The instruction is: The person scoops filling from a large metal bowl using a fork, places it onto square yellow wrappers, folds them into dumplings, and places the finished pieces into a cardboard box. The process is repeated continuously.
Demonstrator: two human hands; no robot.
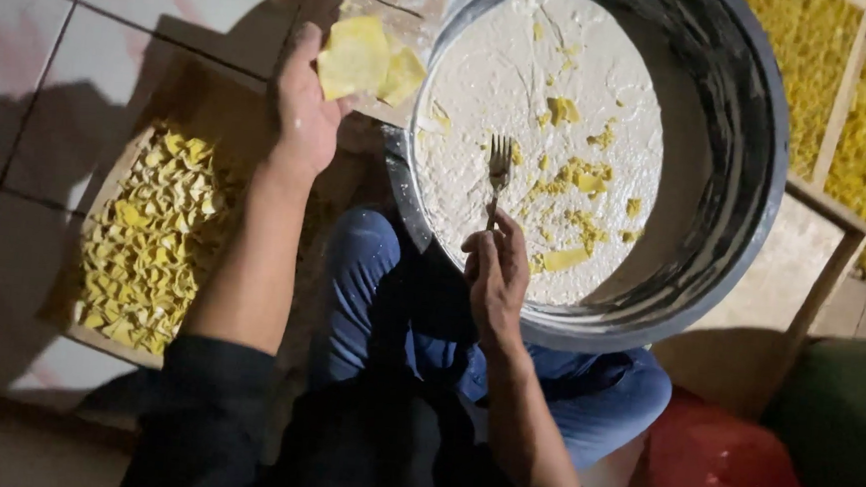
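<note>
My left hand holds a thin yellow dough sheet up beside the rim of a large round metal basin. My right hand grips a fork by its handle, tines pointing into the basin. The basin's floor is coated with white flour and scattered yellow dough scraps. A second yellow dough piece lies just under the first, on a small wooden board.
A wooden tray filled with several folded yellow dough pieces sits on the tiled floor at left. More wooden trays of yellow pieces stand at the right. A red bag lies at lower right. My blue-trousered knees sit under the basin.
</note>
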